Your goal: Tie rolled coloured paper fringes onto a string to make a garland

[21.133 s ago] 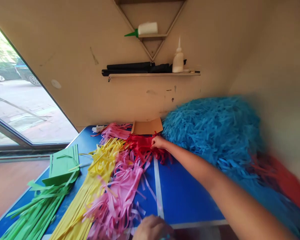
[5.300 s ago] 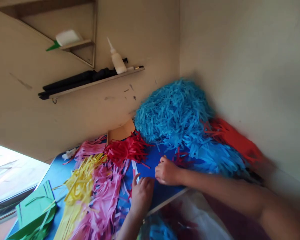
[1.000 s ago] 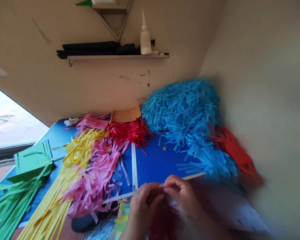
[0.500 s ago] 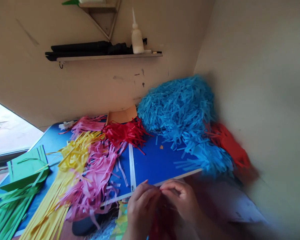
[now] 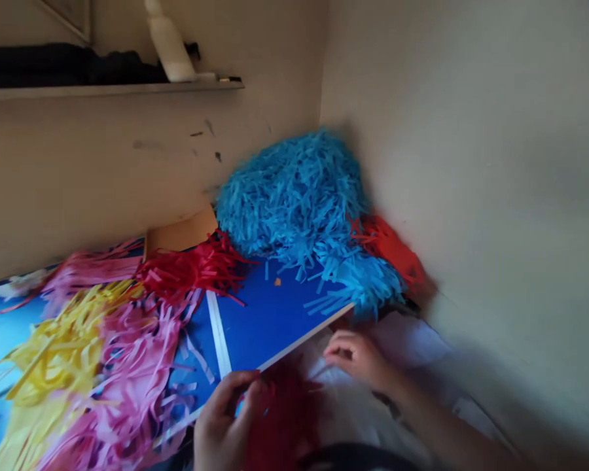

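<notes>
Near the table's front edge, my left hand (image 5: 228,415) is closed with thumb and forefinger pinched on the upper end of dark red fringed paper (image 5: 289,418). That paper hangs below the table edge and is dark and blurred. To its right, my right hand (image 5: 353,356) is apart from the left, fingers curled together. Whatever it pinches, if anything, is too small to make out. A pale plastic-like sheet (image 5: 353,418) lies under and beside the hands. Just beyond them is the blue table (image 5: 279,327) with its light edge strip.
A big heap of blue shredded paper (image 5: 294,196) fills the corner, with orange-red fringe (image 5: 392,252) beside it. Red (image 5: 191,268), pink (image 5: 132,366) and yellow fringes (image 5: 63,347) lie leftward, near an orange card (image 5: 181,232). A white bottle (image 5: 171,49) stands on the wall shelf (image 5: 112,89).
My hands, close together before, have moved apart, the right one going right and up. The view has swung right, so the green paper is out of sight. More dark red fringe shows.
</notes>
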Motion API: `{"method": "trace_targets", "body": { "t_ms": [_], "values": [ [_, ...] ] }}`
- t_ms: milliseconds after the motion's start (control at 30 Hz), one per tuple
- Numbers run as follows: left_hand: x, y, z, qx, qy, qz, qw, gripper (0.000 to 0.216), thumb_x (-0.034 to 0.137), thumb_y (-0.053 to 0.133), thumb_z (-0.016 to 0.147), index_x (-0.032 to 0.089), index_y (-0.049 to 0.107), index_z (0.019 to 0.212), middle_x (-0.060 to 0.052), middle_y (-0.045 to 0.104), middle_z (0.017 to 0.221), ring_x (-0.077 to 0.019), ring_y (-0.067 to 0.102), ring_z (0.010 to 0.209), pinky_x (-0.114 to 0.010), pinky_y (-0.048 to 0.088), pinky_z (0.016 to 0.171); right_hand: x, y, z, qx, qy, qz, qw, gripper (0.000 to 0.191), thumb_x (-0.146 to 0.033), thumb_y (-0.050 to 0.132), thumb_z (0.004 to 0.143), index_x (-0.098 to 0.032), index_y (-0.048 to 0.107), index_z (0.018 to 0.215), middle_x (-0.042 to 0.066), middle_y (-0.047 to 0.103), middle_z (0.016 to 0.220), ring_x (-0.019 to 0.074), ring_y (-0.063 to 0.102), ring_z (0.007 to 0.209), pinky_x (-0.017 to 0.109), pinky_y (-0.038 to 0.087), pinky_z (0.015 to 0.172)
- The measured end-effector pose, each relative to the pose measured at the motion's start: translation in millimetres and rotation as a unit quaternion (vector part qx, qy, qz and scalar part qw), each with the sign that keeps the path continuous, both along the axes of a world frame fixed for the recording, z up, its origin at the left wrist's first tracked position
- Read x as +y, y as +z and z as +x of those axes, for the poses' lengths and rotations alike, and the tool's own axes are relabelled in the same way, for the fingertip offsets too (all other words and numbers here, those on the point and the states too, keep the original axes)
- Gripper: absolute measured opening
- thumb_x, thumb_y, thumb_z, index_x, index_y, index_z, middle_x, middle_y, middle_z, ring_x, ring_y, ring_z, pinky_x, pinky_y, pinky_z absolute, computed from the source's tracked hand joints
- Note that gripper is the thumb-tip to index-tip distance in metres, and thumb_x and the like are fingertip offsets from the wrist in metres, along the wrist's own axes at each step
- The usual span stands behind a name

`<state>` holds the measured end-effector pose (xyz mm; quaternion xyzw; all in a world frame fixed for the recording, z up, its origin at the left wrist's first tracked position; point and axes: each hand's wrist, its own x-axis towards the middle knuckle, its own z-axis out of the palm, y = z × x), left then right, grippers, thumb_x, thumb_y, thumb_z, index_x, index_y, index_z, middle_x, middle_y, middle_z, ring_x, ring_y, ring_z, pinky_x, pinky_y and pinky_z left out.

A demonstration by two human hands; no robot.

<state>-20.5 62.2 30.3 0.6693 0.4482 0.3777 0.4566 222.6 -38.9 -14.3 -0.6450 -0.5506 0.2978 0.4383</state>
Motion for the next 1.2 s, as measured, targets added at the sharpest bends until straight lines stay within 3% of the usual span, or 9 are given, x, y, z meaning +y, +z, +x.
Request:
{"method": "trace_targets", "body": {
  "t_ms": [133,233,333,433,533,633,867,1033,1200],
  "values": [
    [3.2,4.0,2.3,-0.027,-0.003,-0.073,0.997,0.024,0.042,0.076,0.07,0.02,0.069,0.073,-0.001,0.07,0.066,-0.0161,0.066,0.059,-0.021,0.052,0.053,-26.9,-39.5,7.6,-0.07,0.058,-0.095,0.991,0.003,-0.019,0.072,0.075,-0.022,0.073,0.074,0.004,0.071,0.086,0.0208,0.064,0.083,0.032,0.046,0.077],
    [-9.2,6.0,30.1,0.034,-0.118,-0.02,0.992,0.013,0.035,0.074,0.073,0.022,0.074,0.072,-0.004,0.073,0.078,-0.0191,0.068,0.072,-0.025,0.054,0.066,-27.7,-39.3,-2.6,-0.056,0.055,-0.105,0.991,0.014,-0.015,0.061,0.083,-0.021,0.071,0.075,0.002,0.07,0.077,0.0178,0.063,0.073,0.03,0.044,0.071],
    [-23.4,-4.0,63.1,0.079,-0.226,-0.06,0.969,0.007,0.02,0.069,0.07,0.021,0.076,0.068,-0.009,0.075,0.1,-0.0233,0.069,0.09,-0.03,0.053,0.081,-19.9,-21.1,-8.6,0.008,0.049,-0.106,0.993,0.008,-0.02,0.063,0.082,-0.019,0.071,0.083,-0.001,0.067,0.07,0.0139,0.06,0.064,0.024,0.041,0.058],
    [-26.5,-24.9,76.9,0.128,-0.279,-0.151,0.94,0.013,0.019,0.063,0.072,0.016,0.075,0.07,-0.008,0.075,0.076,-0.0209,0.067,0.072,-0.027,0.049,0.066,-20.4,0.3,3.3,0.192,-0.006,-0.123,0.974,0.011,-0.026,0.072,0.075,-0.016,0.068,0.077,-0.003,0.062,0.059,0.0092,0.051,0.051,0.019,0.035,0.05],
    [-17.8,-47.0,70.4,0.163,-0.257,-0.148,0.941,0.016,0.023,0.063,0.072,0.013,0.074,0.068,-0.006,0.071,0.064,-0.0194,0.063,0.062,-0.026,0.043,0.057,-35.0,20.8,36.2,0.435,-0.038,-0.083,0.896,0.028,-0.039,0.082,0.067,-0.017,0.065,0.068,-0.004,0.058,0.05,0.0058,0.042,0.039,0.017,0.028,0.04],
    [-8.3,-63.1,60.5,0.163,-0.243,-0.136,0.947,0.02,0.029,0.063,0.075,0.014,0.073,0.067,-0.006,0.072,0.064,-0.0198,0.063,0.063,-0.026,0.043,0.059,-52.5,42.8,76.2,0.558,-0.121,0.079,0.817,0.024,-0.04,0.086,0.065,-0.023,0.071,0.075,-0.003,0.067,0.059,0.0067,0.053,0.045,0.016,0.036,0.041],
    [1.3,-78.8,55.9,0.236,-0.258,-0.082,0.933,0.025,0.033,0.058,0.079,0.015,0.074,0.072,-0.005,0.073,0.068,-0.0199,0.063,0.065,-0.027,0.042,0.063,-65.8,83.2,129.4,0.54,-0.235,0.323,0.741,0.033,-0.02,0.089,0.061,-0.031,0.073,0.087,-0.007,0.074,0.081,0.0065,0.063,0.06,0.015,0.05,0.048],
    [5.3,-92.0,56.5,0.273,-0.26,-0.071,0.923,0.024,0.028,0.055,0.08,0.016,0.074,0.07,-0.004,0.072,0.065,-0.0185,0.062,0.062,-0.026,0.04,0.061,-67.0,113.2,147.2,0.5,-0.19,0.362,0.763,0.023,-0.027,0.089,0.065,-0.025,0.066,0.067,-0.011,0.053,0.053,0.002,0.047,0.044,0.014,0.046,0.044],
    [2.7,-105.7,57.1,0.251,-0.224,-0.043,0.941,0.017,0.023,0.062,0.073,0.019,0.073,0.06,-0.003,0.069,0.056,-0.0197,0.061,0.056,-0.026,0.041,0.058,-88.5,163.4,174.1,0.435,-0.264,0.371,0.776,0.019,-0.031,0.085,0.069,-0.024,0.068,0.068,-0.006,0.066,0.072,0.0073,0.061,0.065,0.024,0.057,0.063]
  ]
}}
